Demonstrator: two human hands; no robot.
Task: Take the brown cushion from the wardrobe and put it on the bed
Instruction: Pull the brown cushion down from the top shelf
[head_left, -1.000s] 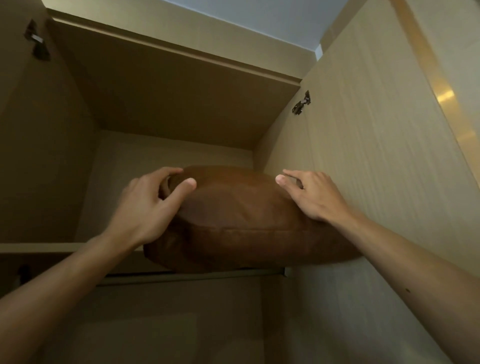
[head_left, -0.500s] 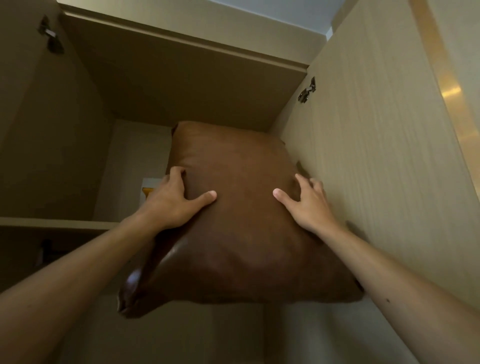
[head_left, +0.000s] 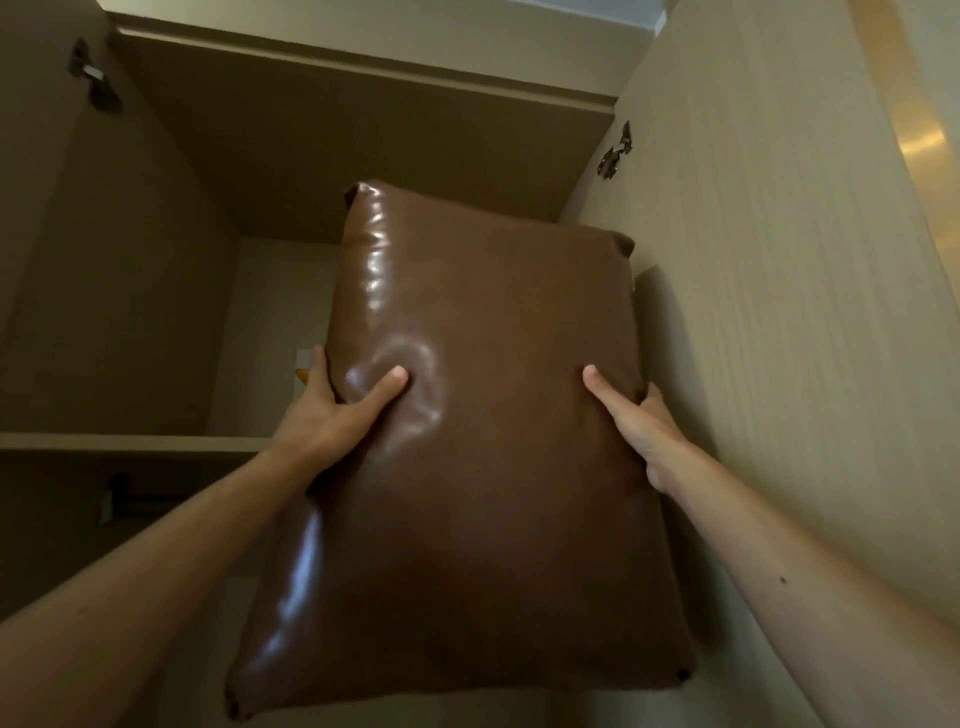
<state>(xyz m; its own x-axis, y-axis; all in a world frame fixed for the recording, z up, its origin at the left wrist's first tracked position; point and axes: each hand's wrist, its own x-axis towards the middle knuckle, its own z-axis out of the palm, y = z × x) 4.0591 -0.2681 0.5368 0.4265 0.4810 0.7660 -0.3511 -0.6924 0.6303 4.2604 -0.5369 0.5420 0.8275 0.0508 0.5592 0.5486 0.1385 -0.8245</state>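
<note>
The brown cushion (head_left: 483, 447), shiny and leather-like, is held upright in the air in front of the open wardrobe (head_left: 311, 140). My left hand (head_left: 332, 410) grips its left edge, thumb pressed into the front face. My right hand (head_left: 636, 421) grips its right edge, thumb on the front and fingers behind. The cushion hides most of the wardrobe's upper shelf (head_left: 130, 441) on the right side. The bed is not in view.
The open right wardrobe door (head_left: 779, 312) stands close beside my right arm, with a hinge (head_left: 615, 150) near its top. Another hinge (head_left: 91, 78) sits at the upper left. A small white and orange object (head_left: 303, 366) rests on the shelf behind the cushion.
The cushion lay flat on the upper shelf a second ago. Both hands have pulled it off the shelf and tipped it upright, closer to me and lower.
</note>
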